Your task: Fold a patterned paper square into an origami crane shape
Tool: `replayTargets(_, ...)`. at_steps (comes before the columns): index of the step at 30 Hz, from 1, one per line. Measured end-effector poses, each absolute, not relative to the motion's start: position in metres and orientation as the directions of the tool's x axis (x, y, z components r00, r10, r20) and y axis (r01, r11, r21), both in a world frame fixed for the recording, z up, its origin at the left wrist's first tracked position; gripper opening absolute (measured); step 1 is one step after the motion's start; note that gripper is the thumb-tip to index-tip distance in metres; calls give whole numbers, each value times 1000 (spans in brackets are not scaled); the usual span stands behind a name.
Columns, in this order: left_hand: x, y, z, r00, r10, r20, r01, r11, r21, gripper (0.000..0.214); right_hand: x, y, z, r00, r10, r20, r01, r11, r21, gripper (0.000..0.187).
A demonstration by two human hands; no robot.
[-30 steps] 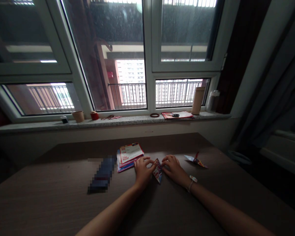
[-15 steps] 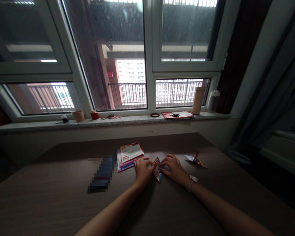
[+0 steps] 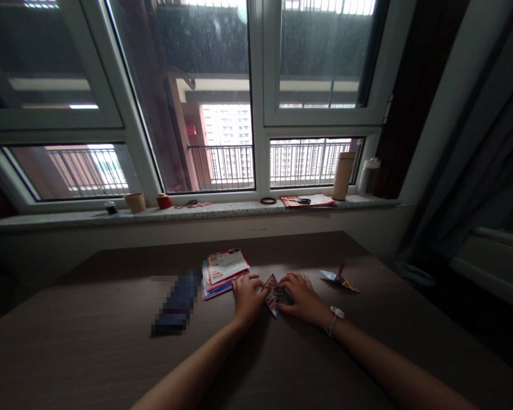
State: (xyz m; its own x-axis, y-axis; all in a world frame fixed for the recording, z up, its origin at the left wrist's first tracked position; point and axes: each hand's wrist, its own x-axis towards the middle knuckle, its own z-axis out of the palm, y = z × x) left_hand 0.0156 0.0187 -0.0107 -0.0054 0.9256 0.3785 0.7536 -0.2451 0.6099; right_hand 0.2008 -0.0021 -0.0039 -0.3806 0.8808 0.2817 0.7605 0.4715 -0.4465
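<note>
A small diamond-shaped piece of folded paper [image 3: 272, 297], printed in red, white and blue, lies on the table between my hands. My left hand [image 3: 248, 297] holds its left edge, the thumb on the paper and the other fingers curled toward the paper stack. From the other side my right hand [image 3: 303, 297] grips it, fingers bent over the right edge and thumb low near the bottom point. Part of the paper's right side is hidden under those fingers. On my right wrist is a bracelet with a pale charm [image 3: 337, 312].
A stack of printed sheets [image 3: 227, 267] sits beside my left hand, with a blurred-out dark object [image 3: 177, 304] left of it. A folded paper crane [image 3: 340, 278] rests at the right. The sill [image 3: 235, 209] bears scissors [image 3: 303, 200], a tan flask [image 3: 343, 176] and a cup [image 3: 135, 202].
My right thumb has shifted down along the paper's right edge, and the right fingers have moved slightly left. My left hand stays at the left edge.
</note>
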Motion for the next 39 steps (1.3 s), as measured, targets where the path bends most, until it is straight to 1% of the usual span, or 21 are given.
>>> replayTargets(4, 16, 18, -10, -11, 932, 362, 755, -230, 614, 11, 200, -4, 0, -387, 884, 263, 766, 467, -442, 41)
replayTargets(9, 16, 19, -11, -5, 932, 363, 756, -234, 611, 11, 200, -5, -1, -376, 892, 253, 778, 452, -437, 41)
replayTargets(15, 16, 18, -12, 16, 938, 346, 769, -233, 596, 9, 202, -6, -3, -388, 879, 279, 782, 474, -404, 29)
replayTargets(17, 17, 16, -12, 30, 943, 332, 782, -229, 580, 6, 202, -6, -3, -391, 877, 280, 782, 477, -401, 29)
replayTargets(24, 18, 16, -12, 24, 952, 305, 792, -204, 575, 2, 202, -7, 1, -394, 888, 235, 784, 459, -418, 44)
replayTargets(35, 16, 17, -15, 31, 945, 324, 792, -221, 569, 4, 203, -8, 2, -409, 885, 221, 767, 465, -442, 65)
replayTargets(37, 16, 17, -15, 34, 941, 336, 788, -232, 571, 5, 205, -6, 2, -404, 887, 223, 747, 461, -480, 64)
replayTargets(39, 16, 17, -14, 36, 939, 343, 782, -241, 575, 7, 206, -3, 1, -386, 892, 236, 719, 451, -528, 50)
